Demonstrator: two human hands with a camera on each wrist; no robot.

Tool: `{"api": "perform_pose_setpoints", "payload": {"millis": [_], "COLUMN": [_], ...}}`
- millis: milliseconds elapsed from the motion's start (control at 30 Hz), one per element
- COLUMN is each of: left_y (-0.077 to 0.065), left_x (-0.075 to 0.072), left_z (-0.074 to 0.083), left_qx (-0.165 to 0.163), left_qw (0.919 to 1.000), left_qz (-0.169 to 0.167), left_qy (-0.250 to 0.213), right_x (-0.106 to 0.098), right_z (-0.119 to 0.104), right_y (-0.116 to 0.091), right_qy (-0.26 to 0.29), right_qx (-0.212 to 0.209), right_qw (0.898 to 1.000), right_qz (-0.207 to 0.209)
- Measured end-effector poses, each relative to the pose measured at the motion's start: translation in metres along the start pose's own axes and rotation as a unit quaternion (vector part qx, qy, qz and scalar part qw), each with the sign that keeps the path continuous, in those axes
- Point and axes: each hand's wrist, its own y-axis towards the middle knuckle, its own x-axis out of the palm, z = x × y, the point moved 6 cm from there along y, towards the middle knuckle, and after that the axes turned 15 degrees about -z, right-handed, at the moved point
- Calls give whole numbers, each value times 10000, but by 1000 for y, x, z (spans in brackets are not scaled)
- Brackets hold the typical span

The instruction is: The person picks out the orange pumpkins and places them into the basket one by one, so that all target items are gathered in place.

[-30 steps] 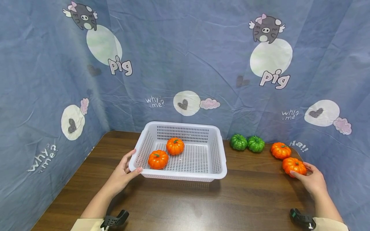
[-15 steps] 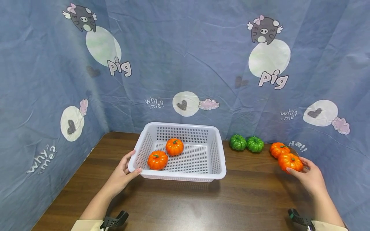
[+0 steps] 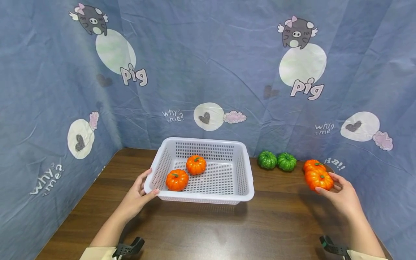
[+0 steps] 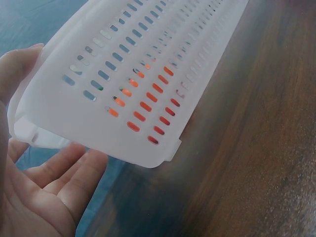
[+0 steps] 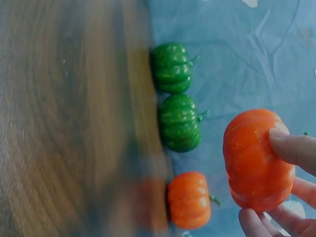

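My left hand (image 3: 138, 193) grips the front left corner of a white plastic basket (image 3: 208, 198), its thumb over the rim and its fingers at the outer side wall. Inside the basket, toward its left, sit two small orange pumpkins, a nearer pumpkin (image 3: 177, 180) and a farther pumpkin (image 3: 196, 165). At the right, my right hand (image 3: 344, 195) holds another orange pumpkin (image 5: 256, 160) between thumb and fingers, raised off the table. Behind it, partly covered in the head view, an orange pumpkin (image 5: 189, 200) rests on the table.
Two green pumpkins, a left one (image 3: 267, 159) and a right one (image 3: 286, 161), stand side by side at the table's back edge, right of the basket. A blue printed cloth (image 3: 208, 72) hangs behind and around the brown wooden table (image 3: 201, 231).
My right hand has lifted the orange pumpkin and carried it up and leftward, so it now overlaps the pumpkin behind it in the head view. The left hand and basket have stayed still.
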Motion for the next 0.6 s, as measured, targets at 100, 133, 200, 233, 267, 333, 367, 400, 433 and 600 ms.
{"api": "perform_pose_setpoints", "payload": {"millis": [100, 133, 200, 233, 267, 333, 367, 400, 433, 600], "left_y": [0, 0, 0, 0, 0, 0, 0, 0, 0, 0], "left_x": [0, 0, 0, 0, 0, 0, -1, -1, -1, -1], "left_z": [0, 0, 0, 0, 0, 0, 0, -1, -1, -1], "left_qx": [9, 19, 28, 24, 21, 1, -10, -21, -28, -16], "left_qw": [10000, 10000, 10000, 10000, 10000, 10000, 10000, 10000, 10000, 10000], "left_qz": [5, 6, 8, 13, 21, 21, 22, 16, 7, -46], "left_qy": [1, -8, -4, 6, 15, 39, 53, 57, 57, -1], "right_x": [2, 2, 4, 4, 5, 7, 8, 9, 10, 15], "right_z": [-7, -9, -14, -16, -18, -22, -23, -25, -27, -37], "right_y": [0, -1, -1, -1, -1, -1, -2, -2, -1, 1], "right_qy": [40, 54, 85, 90, 81, 26, -6, -38, -96, -313], "right_qx": [-122, -171, -259, -273, -271, -224, -198, -171, -151, -302], "right_qw": [9999, 9998, 9996, 9996, 9996, 9997, 9998, 9998, 9998, 9991], "right_qz": [10, 18, 11, 6, 3, -15, -23, -33, -32, -3]}}
